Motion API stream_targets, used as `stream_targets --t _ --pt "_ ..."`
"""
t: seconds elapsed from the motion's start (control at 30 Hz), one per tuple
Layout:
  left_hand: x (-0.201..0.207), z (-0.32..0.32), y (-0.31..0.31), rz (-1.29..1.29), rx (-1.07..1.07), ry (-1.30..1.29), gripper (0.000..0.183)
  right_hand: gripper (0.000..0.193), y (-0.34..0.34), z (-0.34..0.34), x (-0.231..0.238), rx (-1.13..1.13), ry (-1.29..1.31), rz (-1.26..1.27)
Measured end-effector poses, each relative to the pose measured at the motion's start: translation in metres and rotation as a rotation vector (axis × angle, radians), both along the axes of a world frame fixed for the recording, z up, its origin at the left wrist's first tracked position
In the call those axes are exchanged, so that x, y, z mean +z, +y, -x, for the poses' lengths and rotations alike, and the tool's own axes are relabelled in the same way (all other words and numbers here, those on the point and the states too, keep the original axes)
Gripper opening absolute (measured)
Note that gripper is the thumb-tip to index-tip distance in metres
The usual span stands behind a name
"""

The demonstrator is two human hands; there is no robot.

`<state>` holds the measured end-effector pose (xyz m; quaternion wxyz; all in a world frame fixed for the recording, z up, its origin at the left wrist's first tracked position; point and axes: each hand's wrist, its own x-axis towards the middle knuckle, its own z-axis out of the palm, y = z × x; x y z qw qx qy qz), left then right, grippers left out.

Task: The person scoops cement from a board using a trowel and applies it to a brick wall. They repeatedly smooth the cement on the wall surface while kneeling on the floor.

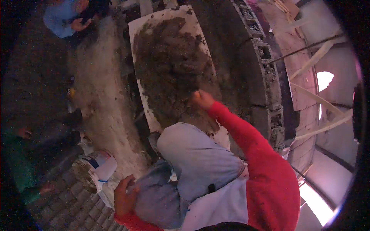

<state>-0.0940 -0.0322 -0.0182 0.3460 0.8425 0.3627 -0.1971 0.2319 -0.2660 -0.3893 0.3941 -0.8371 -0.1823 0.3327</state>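
Note:
A long pale board (135, 29) lies in front of me, spread with dark, wet mortar (169, 61). My right hand (203, 99), in a red sleeve, is closed in a fist over the mortar near the board's right side. Whatever it grips is lost against the dark mix. My left hand (126, 195) rests against my left thigh, its fingers loosely bent and apart, with nothing seen in it. Close to that hand stands a white bucket (105, 163) with a dirt-caked rim. My bent knee (189, 138) reaches over the board's near end.
A hollow concrete block wall (268, 73) runs along the right, with wooden poles (314, 59) beyond it. At the upper left is a person in blue (59, 17); a person in a green sleeve (19, 165) is at the left. Paving blocks (73, 200) cover the lower-left ground.

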Motion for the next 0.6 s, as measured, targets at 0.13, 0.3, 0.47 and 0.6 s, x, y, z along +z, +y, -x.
stream_targets --t 0.13,0.3,0.47,0.6 --pt "0.003 -0.005 0.004 -0.004 -0.061 -0.026 0.047 0.032 -0.003 0.015 0.099 -0.231 -0.254 0.118" --pt "0.003 -0.007 0.010 0.043 -0.063 -0.063 0.049 0.039 0.010 -0.018 0.006 -0.624 -0.180 -0.126" --pt "0.006 -0.014 0.013 0.082 0.073 0.048 0.053 0.033 0.008 -0.007 -0.010 -0.335 -0.158 0.365" --pt "0.001 0.001 0.016 0.019 0.096 -0.014 0.053 0.028 -0.092 0.032 -0.019 -0.376 -0.074 -0.005"
